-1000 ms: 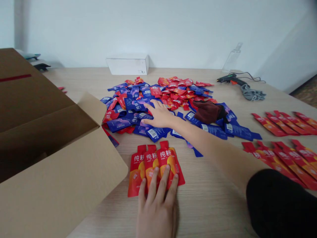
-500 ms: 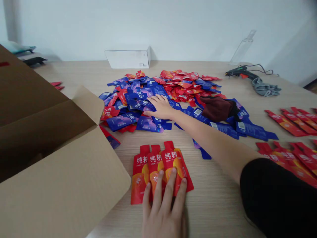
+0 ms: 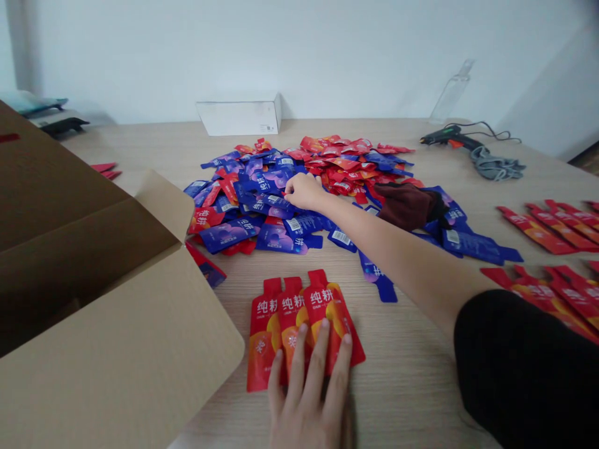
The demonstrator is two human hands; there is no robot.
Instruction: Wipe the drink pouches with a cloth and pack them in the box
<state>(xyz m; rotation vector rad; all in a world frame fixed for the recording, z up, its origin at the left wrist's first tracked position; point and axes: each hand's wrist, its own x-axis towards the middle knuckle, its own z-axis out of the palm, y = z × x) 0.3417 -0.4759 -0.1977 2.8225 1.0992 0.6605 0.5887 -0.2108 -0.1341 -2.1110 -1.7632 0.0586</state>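
Note:
My left hand [image 3: 311,386] lies with fingers spread on overlapping red drink pouches [image 3: 322,305], which rest spouts-away on the table and show orange fruit prints. My right arm, in a black sleeve, stretches across to a heap of blue pouches [image 3: 229,232] and red pouches [image 3: 332,146]. Over the blue part of that heap my right hand [image 3: 305,191] is closed, its fingertips pinched together. A sliver of red shows at the fingertips, seemingly part of a pouch; most of it is hidden.
An open cardboard box [image 3: 187,349] stands at left, its flap near the pouches. Red pouches [image 3: 552,290] lie in rows at right. A dark brown cloth [image 3: 407,204] rests on the heap. Farther back are a white box [image 3: 238,118], a glue gun [image 3: 452,136], grey cloth [image 3: 496,163] and a clear bottle [image 3: 452,93].
My right hand has gone from spread fingers over the heap to a closed pinch, shifting slightly. Blue pouches beneath it have moved a little. My left hand stays on the red pouches.

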